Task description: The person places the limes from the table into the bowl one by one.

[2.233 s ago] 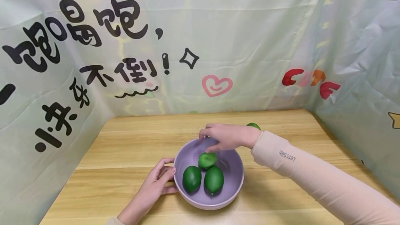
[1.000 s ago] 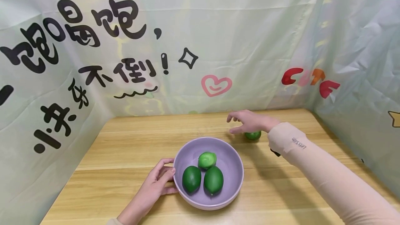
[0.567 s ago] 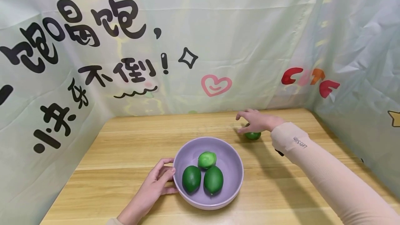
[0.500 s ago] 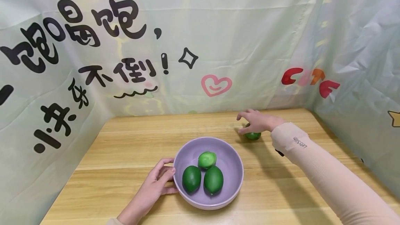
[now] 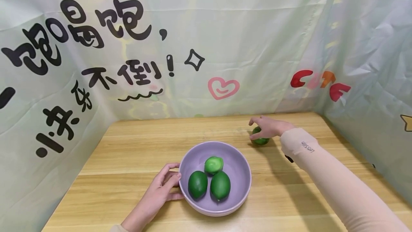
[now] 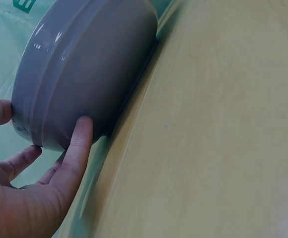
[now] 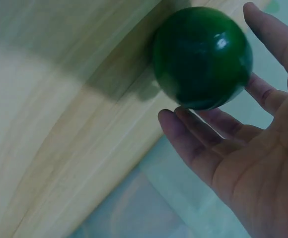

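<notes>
A light purple bowl [image 5: 238,185] stands on the wooden table. In it lie a lighter green lime [image 5: 214,165] and two dark green, smooth oval fruits, one on the left [image 5: 197,184] and one on the right [image 5: 220,185]. Against the bowl's left side rests my left hand [image 5: 161,185]; the left wrist view shows its fingertips on the outer wall and a thumb at the rim. Farther back, my right hand [image 5: 270,127] spreads its fingers around a glossy round green fruit [image 7: 202,58]. A gap shows between thumb and fruit in the right wrist view.
The pale wood table [image 5: 135,153] ends at a printed cloth backdrop [image 5: 257,46] behind and at both sides. My right forearm sleeve [image 5: 334,182] crosses the table's right part.
My right hand has left the lime in the bowl, moved right and back, and come over the green fruit on the table. My left hand and the bowl keep their places.
</notes>
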`<state>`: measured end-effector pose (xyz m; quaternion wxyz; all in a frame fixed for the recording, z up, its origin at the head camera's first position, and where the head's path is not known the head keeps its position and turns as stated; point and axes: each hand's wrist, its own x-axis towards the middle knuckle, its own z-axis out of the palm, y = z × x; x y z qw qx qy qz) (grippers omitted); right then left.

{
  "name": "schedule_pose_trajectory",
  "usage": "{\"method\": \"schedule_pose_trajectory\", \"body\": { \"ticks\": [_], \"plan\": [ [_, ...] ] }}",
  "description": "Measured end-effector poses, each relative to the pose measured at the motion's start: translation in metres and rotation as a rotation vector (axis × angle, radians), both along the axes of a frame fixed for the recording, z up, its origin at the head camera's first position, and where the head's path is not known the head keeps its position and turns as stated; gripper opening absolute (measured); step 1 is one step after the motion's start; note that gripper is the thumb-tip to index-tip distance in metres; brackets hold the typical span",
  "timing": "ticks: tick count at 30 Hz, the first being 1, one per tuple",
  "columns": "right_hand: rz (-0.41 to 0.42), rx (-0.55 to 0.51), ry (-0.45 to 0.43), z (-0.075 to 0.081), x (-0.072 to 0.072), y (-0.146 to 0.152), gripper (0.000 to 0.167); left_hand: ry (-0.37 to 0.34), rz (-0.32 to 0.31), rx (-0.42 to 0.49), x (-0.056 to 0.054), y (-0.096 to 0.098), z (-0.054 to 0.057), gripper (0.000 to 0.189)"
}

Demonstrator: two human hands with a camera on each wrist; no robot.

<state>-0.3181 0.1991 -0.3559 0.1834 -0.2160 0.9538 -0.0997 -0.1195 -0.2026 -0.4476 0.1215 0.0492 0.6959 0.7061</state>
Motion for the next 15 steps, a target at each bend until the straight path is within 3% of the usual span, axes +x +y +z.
{"method": "schedule_pose_trajectory", "body": {
  "ticks": [15],
  "plan": [
    [0.044, -0.025, 0.005, -0.0020, -0.0022, 0.0099, 0.064, -0.004, 0.009, -0.002, -0.0001, 0.0007, 0.0000, 0.049]
  ]
}}
